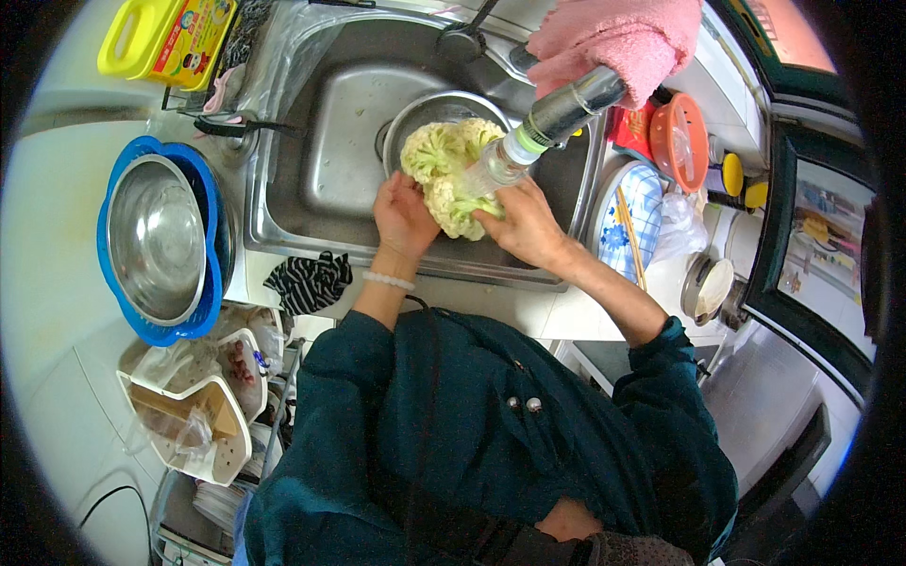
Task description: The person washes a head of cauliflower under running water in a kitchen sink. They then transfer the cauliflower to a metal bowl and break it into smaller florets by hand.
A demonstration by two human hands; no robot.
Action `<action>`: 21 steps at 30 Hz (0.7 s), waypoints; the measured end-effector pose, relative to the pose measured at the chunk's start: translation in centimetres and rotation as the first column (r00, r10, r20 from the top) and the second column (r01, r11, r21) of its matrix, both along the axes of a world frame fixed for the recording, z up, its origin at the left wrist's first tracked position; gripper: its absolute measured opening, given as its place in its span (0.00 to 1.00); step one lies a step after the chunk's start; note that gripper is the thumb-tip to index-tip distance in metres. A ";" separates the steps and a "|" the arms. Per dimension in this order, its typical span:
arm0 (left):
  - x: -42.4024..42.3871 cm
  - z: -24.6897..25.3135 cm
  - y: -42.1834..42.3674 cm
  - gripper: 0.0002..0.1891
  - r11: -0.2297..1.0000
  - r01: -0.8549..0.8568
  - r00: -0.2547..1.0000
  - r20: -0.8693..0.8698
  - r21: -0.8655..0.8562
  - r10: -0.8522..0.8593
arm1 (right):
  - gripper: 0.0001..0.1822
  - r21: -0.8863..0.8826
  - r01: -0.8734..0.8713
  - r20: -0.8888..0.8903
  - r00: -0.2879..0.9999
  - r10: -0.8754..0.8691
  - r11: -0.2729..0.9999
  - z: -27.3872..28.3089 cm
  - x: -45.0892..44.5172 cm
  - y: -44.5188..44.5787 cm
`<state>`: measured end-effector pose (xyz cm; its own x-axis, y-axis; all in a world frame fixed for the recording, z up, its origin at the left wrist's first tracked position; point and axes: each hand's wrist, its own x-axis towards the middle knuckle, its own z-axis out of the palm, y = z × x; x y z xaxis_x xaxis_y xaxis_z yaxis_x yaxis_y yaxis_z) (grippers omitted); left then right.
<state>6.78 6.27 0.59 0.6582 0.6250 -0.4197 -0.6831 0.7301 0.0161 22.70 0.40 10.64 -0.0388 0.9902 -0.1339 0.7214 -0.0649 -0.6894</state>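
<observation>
Pale cauliflower (433, 152), in joined clumps with green stems, is held in both hands over a round steel bowl (446, 105) in the stainless steel sink (340, 141). My left hand (405, 218) cups its lower left side with curled fingers. From the lower right, my right hand (527, 223) grips it, the thumb on a green stem. Directly above the florets hangs the faucet (573, 106) with a clear nozzle (499, 166); water seems to run from it onto the cauliflower. The nozzle hides part of the florets and of my right fingers.
A striped cloth (309, 283) lies at the sink's front edge. Left stand a blue basin (134, 318) and a steel bowl (156, 240). A pink towel (616, 42) drapes over the faucet. Rightward are chopsticks (630, 237), a blue-patterned tray (640, 205) and an orange basket (658, 141).
</observation>
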 end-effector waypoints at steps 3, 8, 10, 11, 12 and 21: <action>0.3 1.3 1.1 0.31 1.000 0.024 0.999 -0.045 -0.007 -0.025 | 0.20 0.104 -0.109 0.070 0.992 0.102 0.989 0.4 0.9 0.2; 0.4 0.0 1.8 0.34 0.984 0.166 0.986 0.020 -0.057 -0.166 | 0.18 0.011 -0.242 0.101 0.965 0.240 0.970 1.8 2.3 0.4; 0.8 0.2 1.7 0.34 0.969 0.235 0.972 0.014 -0.078 -0.235 | 0.22 0.050 -0.316 0.162 0.939 0.304 0.947 2.4 2.7 0.4; 0.9 0.3 1.7 0.34 0.961 0.266 0.964 -0.006 -0.076 -0.267 | 0.25 0.068 -0.353 0.192 0.923 0.335 0.933 2.5 2.9 0.4; 1.0 0.5 1.6 0.33 0.952 0.297 0.954 -0.025 -0.075 -0.300 | 0.25 0.057 -0.366 0.209 0.914 0.347 0.929 2.6 3.0 0.3; 1.9 -0.3 0.7 0.35 0.933 0.358 0.934 0.021 -0.034 -0.357 | 0.20 -0.023 -0.573 0.401 0.745 0.532 0.820 3.9 3.7 -0.4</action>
<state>8.63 6.94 0.30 0.8413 0.3318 -0.4267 -0.3770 0.9259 -0.0233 26.42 0.02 14.59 -0.5502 0.8194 -0.1609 0.8102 0.4773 -0.3401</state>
